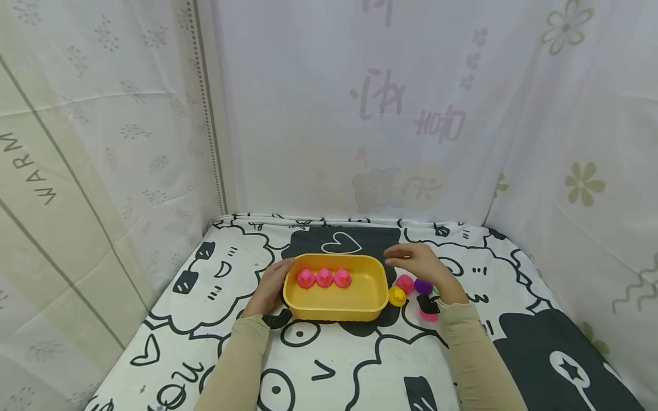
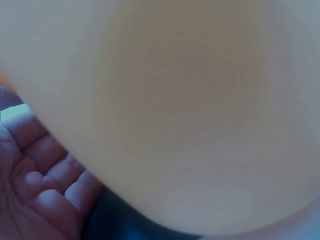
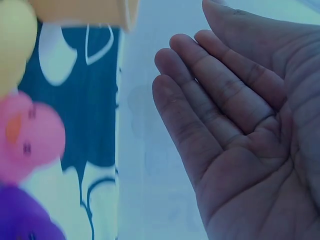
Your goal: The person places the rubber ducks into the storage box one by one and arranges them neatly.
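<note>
Left hand: touching the left end of the yellow basin, the hand (image 1: 271,285) is hiding some fingers behind it in the left wrist view, so I cannot tell whether it is gripping.
Right hand: with straight fingers and holding nothing, the hand (image 1: 418,261) is hovering just beside the basin's upper-right corner.
Yellow basin: the basin (image 1: 368,292) is standing at the frame's centre, slightly low.
Pink ducks: three ducks (image 1: 324,278) are sitting in a row in its left half.
Loose ducks: right of the basin, a yellow duck (image 1: 397,296), another pink duck (image 1: 405,283) and a purple duck (image 1: 423,286) are clustering.
Cloth: a black-and-white cloth (image 1: 205,308) is lying underneath.
</note>
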{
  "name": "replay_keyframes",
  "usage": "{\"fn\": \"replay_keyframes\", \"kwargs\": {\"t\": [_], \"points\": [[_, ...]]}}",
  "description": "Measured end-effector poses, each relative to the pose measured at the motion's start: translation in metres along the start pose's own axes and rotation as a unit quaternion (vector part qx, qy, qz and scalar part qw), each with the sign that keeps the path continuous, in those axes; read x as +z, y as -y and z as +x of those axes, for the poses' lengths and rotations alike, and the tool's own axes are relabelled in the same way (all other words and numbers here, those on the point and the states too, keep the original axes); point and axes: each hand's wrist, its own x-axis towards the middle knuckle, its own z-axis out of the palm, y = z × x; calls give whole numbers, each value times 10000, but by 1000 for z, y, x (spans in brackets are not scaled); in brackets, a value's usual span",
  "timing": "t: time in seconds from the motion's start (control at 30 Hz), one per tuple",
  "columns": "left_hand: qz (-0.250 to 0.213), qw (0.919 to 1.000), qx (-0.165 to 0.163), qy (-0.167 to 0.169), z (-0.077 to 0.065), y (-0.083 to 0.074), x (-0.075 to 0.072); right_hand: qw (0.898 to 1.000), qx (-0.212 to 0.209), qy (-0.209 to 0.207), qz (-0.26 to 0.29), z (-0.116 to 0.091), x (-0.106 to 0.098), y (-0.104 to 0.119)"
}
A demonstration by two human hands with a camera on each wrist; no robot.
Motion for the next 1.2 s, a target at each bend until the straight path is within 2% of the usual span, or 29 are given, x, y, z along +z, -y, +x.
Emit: {"fn": "replay_keyframes", "kwargs": {"t": [0.07, 0.2, 0.4, 0.57, 0.73, 0.9, 1.2], "points": [[6, 10000, -23, -4, 0, -1, 0, 9999, 4, -102, -10, -5, -8, -7], [-24, 9999, -107, -45, 0, -1, 1, 9994, 231, -251, 87, -15, -23, -23], [-85, 9999, -146, 10, -2, -2, 3, 9968, 651, -455, -84, -31, -49, -45], [-108, 9998, -137, 7, -2, -2, 2, 9936, 1074, -343, -47, -44, -63, -61], [-120, 9999, -101, 3, -2, -1, -1, 9906, 1364, -40, 93, -48, -63, -82], [-83, 9999, -144, -18, -2, -1, -2, 9902, 1379, 160, 139, -50, -60, -99], [-154, 9998, -124, 42, 0, -1, -1, 9887, 1475, 271, 60, -53, -62, -103]]}}
